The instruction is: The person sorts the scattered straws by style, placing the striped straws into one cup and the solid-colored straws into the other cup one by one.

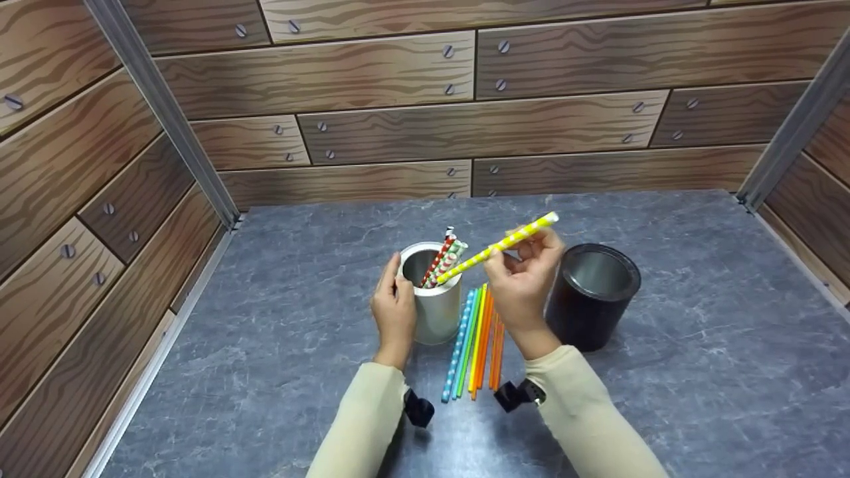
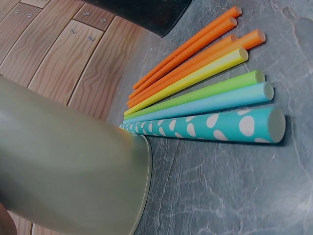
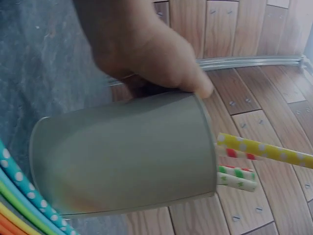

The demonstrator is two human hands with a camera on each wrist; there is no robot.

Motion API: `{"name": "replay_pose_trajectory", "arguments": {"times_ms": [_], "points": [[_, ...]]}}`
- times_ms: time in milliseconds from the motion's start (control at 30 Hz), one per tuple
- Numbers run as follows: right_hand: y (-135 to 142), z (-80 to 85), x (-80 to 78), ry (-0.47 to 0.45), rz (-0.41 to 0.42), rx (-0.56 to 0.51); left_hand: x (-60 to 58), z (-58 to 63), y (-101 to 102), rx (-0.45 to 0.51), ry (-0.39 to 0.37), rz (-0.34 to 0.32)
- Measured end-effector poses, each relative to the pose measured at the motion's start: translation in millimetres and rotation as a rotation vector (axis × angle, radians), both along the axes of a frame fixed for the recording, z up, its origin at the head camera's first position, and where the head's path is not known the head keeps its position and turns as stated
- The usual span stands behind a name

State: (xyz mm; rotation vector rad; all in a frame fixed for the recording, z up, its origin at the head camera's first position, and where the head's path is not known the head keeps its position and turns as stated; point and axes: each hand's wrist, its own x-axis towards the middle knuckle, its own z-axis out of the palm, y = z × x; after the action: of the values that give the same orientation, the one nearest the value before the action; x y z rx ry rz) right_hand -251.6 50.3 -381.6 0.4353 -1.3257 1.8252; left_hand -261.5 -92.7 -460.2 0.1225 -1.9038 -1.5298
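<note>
While the left hand [image 1: 393, 312] wraps the outer side of an upright white can [image 1: 438, 317], thumb on the near side and fingers pointing up toward the rim, the right hand [image 1: 529, 285] is raised to the can's other side, wrist bent inward, fingers curled. Its thumb and fingers pinch a yellow straw with white dots [image 1: 475, 260], which slants down to the can's mouth; whether its tip is inside the rim I cannot tell. Both forearms, in pale sleeves [image 1: 358, 411], reach forward from the near edge. Only the head view looks into the can, where patterned straws [image 1: 447, 252] lean toward the right rim, and only there does the right hand's pinch show. From the right wrist, the can's side appears with the left hand against it, and green stars mark one of the protruding straws. Seen from the left wrist, the row of loose straws [image 2: 195, 98] beside the can shows its near ends, with four orange ones plainly countable, and just the base of the black can [image 1: 590, 318].
</note>
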Motion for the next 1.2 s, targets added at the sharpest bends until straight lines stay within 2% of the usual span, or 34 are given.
{"name": "replay_pose_trajectory", "arguments": {"times_ms": [167, 400, 667, 933, 1067, 1200], "points": [[-6.6, -13.3, -1.5, 0.052, -0.016, 0.101, -0.4, -0.2, -0.3, 0.000, 0.004, 0.001], [-15.8, -28.1, -2.8, 0.068, -0.034, 0.237, -1.9, -2.1, -0.7, -0.002, 0.029, 0.013], [-21.4, -39.7, -5.3, 0.023, -0.069, 0.354, -0.1, -1.3, -0.9, -0.007, -0.004, -0.007], [-21.7, -42.2, -7.1, -0.143, -0.103, 0.488, -0.3, -2.5, -1.5, -0.007, -0.022, -0.017], [-21.3, -39.1, -8.5, -0.237, -0.125, 0.539, -0.1, -2.7, -1.4, -0.013, -0.014, -0.010], [-20.9, -31.9, -10.2, -0.348, -0.114, 0.580, -0.8, -2.8, -1.3, -0.016, 0.000, -0.004]]}}
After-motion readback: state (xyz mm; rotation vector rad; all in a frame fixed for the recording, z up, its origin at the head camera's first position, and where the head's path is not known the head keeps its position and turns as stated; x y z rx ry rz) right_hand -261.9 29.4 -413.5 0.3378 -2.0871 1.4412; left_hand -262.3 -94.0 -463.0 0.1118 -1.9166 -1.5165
